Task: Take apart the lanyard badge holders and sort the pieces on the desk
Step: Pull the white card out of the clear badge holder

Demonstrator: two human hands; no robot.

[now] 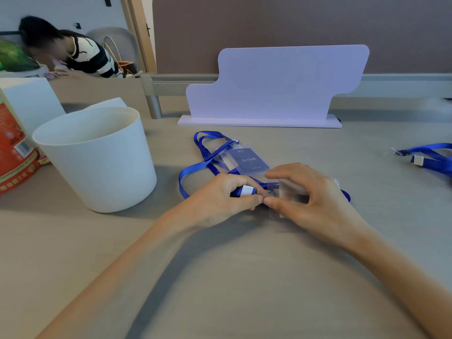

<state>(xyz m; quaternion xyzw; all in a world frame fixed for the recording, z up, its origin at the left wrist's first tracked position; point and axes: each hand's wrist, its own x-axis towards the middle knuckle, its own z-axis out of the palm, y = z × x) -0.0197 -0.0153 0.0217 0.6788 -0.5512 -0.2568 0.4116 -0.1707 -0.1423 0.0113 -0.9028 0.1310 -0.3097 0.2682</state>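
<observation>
Blue lanyard (195, 167) pinched by left hand (220, 199); right hand (308, 199) gripping clear sleeve (291, 189)

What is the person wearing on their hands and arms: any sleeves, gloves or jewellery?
Nothing that shows: the left hand and right hand are bare, without gloves, rings or a watch, and the left forearm and right forearm are uncovered to the frame's edge, no sleeve in view.

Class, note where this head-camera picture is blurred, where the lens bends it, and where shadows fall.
Head view: motion blur smears the right hand and the sleeve it pinches; the left hand, pinching the lanyard, is sharper; the bucket leans outward, likely lens distortion; soft shadows lie under both arms.
</observation>
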